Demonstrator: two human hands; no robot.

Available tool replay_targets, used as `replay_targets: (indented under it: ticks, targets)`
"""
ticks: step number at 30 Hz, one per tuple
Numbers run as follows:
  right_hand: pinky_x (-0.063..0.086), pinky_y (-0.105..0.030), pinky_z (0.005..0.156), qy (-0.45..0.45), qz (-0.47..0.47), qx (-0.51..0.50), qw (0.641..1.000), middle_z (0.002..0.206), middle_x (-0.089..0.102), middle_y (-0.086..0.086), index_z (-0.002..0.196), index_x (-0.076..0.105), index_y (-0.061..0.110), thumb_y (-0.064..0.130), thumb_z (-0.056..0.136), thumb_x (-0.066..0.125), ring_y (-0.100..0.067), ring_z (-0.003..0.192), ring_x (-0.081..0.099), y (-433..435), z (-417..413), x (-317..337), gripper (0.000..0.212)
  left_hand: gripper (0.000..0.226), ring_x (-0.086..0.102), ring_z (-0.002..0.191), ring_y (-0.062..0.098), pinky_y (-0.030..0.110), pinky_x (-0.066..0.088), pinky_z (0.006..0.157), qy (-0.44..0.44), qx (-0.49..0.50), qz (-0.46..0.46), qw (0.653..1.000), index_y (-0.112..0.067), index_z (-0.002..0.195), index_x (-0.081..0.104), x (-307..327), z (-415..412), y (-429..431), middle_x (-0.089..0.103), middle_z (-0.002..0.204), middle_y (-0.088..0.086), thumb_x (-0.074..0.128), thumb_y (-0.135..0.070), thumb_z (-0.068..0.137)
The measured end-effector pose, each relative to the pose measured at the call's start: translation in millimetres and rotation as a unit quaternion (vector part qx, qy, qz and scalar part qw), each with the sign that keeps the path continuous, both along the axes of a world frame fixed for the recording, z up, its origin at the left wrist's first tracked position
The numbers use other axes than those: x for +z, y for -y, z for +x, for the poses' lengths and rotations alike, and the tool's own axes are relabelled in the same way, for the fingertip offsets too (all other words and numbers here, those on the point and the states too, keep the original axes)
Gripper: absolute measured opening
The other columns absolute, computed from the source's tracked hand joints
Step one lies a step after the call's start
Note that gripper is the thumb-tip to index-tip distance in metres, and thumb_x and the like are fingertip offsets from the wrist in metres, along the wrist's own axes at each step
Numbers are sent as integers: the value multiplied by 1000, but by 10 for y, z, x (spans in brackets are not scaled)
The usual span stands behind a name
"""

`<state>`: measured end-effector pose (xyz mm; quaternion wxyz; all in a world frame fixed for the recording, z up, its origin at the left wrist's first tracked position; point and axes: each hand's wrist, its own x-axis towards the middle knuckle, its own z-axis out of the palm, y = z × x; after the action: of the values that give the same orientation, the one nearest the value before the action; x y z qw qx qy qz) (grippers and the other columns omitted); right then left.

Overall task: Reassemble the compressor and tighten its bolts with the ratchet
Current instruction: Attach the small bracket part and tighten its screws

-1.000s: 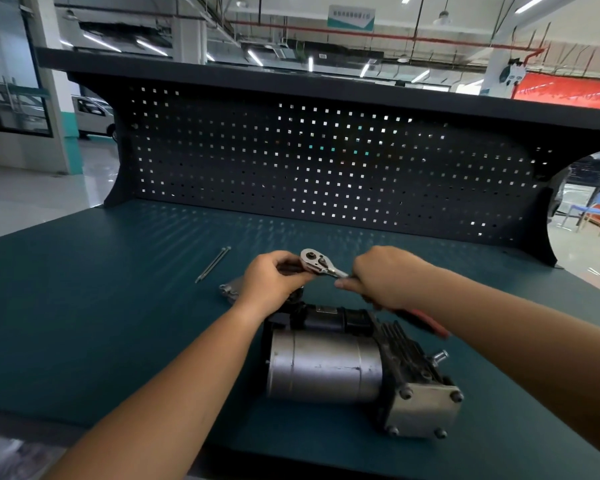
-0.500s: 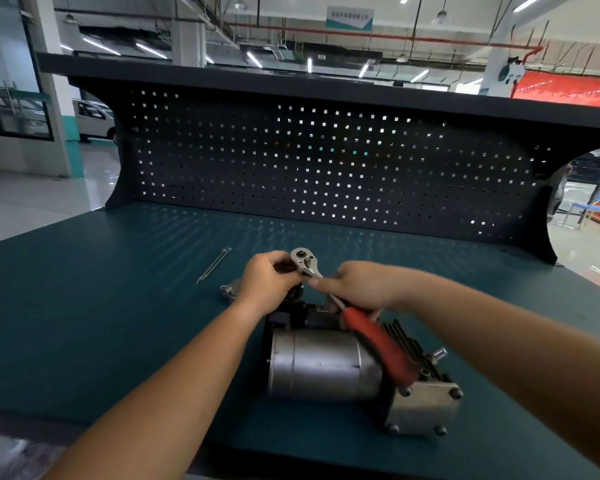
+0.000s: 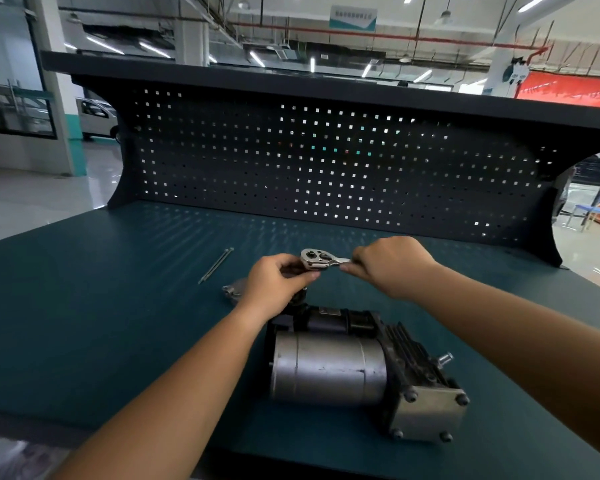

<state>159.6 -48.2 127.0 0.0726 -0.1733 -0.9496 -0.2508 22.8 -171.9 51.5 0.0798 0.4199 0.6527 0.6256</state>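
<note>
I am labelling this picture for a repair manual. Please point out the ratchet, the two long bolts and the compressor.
ratchet (image 3: 314,258): head view, on its silver head.
long bolts (image 3: 215,266): head view, on the middle of the thin shafts.
compressor (image 3: 326,365): head view, on the silver motor cylinder.

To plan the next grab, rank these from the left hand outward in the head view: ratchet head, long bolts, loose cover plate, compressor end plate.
1. Ratchet head, at the left hand's fingertips.
2. Loose cover plate, just left of that hand.
3. Long bolts, farther left on the bench.
4. Compressor end plate, rightward by the near edge.
</note>
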Motion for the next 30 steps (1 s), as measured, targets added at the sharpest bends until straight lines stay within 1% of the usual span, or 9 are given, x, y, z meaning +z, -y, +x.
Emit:
replay_targets:
  ticks: [4,8,12,15,17,19,22,26,30]
  targets:
    - [32,-30,53,19,8,-13,1000,62,39,0,71,46,14,54,98,17,-26,67,49,198,57,-15,57,14,68,84,11,24,52,78,-20,9,-6,1000,-23,84,69,-7,-10,4,73,87,-2,76,-13,78]
    - [35,-31,58,-15,-169,-33,985,63,35,-2,63,30,16,47,101,27,-24,63,42,495,41,-106,49,25,63,70,-2,14,50,66,-26,33,7,999,-29,73,65,7,-13,5,69,75,-11,78,-7,71]
    - [34,-18,43,-77,-424,-8,902,58,44,-1,61,41,17,43,100,37,-13,50,44,617,-54,-177,47,32,57,60,-7,11,44,58,-33,43,19,998,-25,66,63,0,-17,5,64,66,-12,73,6,66]
    - [30,-9,36,-125,-486,3,865,46,45,4,59,46,16,42,99,41,-9,47,43,616,-48,-224,48,32,56,57,-4,13,44,57,-23,38,13,999,-23,65,63,-8,-47,-7,64,64,-9,70,8,69]
    - [39,-14,40,-87,-502,-16,860,45,48,2,62,49,13,46,97,43,-10,42,47,599,-14,-181,49,31,56,58,0,17,45,58,-16,31,12,999,-22,64,63,-19,-64,-21,64,64,-7,70,8,70]
    - [49,-21,43,-4,-470,-39,882,56,55,-7,68,54,9,49,96,43,-14,41,56,525,15,-64,50,31,57,57,-1,16,45,59,-15,27,15,999,-22,64,64,-38,-63,-29,65,62,-9,72,7,70]
    - [55,-31,67,88,-329,-65,938,79,70,-12,82,67,4,59,91,44,-24,70,68,308,-17,146,60,28,59,57,-6,10,45,57,-5,12,23,1000,-22,67,66,-46,-66,-29,66,60,-14,76,3,71]
    - [44,-35,84,33,-174,-75,981,91,67,2,93,65,14,69,83,47,-16,88,60,23,-138,311,59,19,61,59,-6,8,44,57,6,3,31,999,-19,69,67,-28,-60,-35,67,64,-14,80,-6,71]
    - [29,-44,103,-15,-96,5,995,109,65,4,110,61,25,68,86,41,-19,105,57,-63,-239,243,53,15,62,61,-5,9,46,58,24,11,37,999,-19,71,68,-43,-63,-29,68,66,-13,80,-11,72]
